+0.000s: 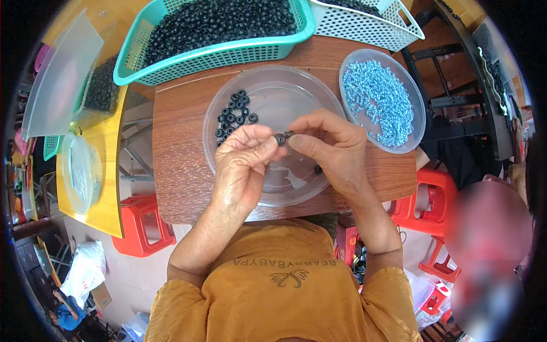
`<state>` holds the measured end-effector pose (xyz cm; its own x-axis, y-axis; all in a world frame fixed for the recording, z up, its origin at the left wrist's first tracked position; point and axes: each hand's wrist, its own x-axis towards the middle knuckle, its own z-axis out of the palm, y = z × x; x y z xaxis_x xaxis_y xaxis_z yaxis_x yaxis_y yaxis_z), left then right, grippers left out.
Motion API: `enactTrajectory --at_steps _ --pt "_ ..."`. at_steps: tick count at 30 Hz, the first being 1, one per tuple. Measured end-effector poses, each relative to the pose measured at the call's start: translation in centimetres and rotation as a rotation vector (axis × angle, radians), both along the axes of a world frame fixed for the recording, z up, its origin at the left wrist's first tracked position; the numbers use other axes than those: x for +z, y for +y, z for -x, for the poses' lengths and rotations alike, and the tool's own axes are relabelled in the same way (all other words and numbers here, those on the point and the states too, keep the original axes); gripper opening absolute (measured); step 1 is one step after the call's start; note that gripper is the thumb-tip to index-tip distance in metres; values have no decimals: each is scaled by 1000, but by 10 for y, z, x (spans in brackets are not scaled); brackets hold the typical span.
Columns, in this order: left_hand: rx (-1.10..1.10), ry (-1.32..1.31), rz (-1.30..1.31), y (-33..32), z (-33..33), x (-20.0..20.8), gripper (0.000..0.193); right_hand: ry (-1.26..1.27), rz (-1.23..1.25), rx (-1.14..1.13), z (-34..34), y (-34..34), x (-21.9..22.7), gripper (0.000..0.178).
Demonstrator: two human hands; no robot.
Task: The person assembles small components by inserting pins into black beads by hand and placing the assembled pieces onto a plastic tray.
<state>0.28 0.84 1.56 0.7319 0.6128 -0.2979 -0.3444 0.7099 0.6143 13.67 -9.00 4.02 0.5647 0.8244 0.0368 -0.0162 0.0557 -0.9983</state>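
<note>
Close together over a round clear plastic tray (273, 196), my two hands meet at one small black ring-shaped part (281, 139). The thumb and index finger of my left hand (239, 168) pinch it from the left. From the right, the thumb and forefinger of my right hand (337, 151) close on its other end; anything smaller between those fingertips is hidden. Several loose black ring-shaped parts (232, 113) lie in the left part of the tray. One more dark piece (318, 170) shows beside my right hand. Small shiny blue pieces (384, 100) fill a clear bowl (419, 137) right of the tray.
A green basket (222, 57) heaped with black parts stands at the table's far edge, beside a white perforated basket (370, 25). On the left, a yellow table (105, 194) carries clear containers. Red stools (142, 225) flank the wooden table (182, 171). A blurred person appears at right.
</note>
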Motion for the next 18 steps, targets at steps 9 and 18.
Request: enactTrajectory --at_steps 9,18 --pt "42 28 -94 -7 -2 1 13 -161 10 38 1 -8 -4 16" --pt "100 55 -236 -13 -3 1 14 -215 -20 27 2 -7 -2 13"
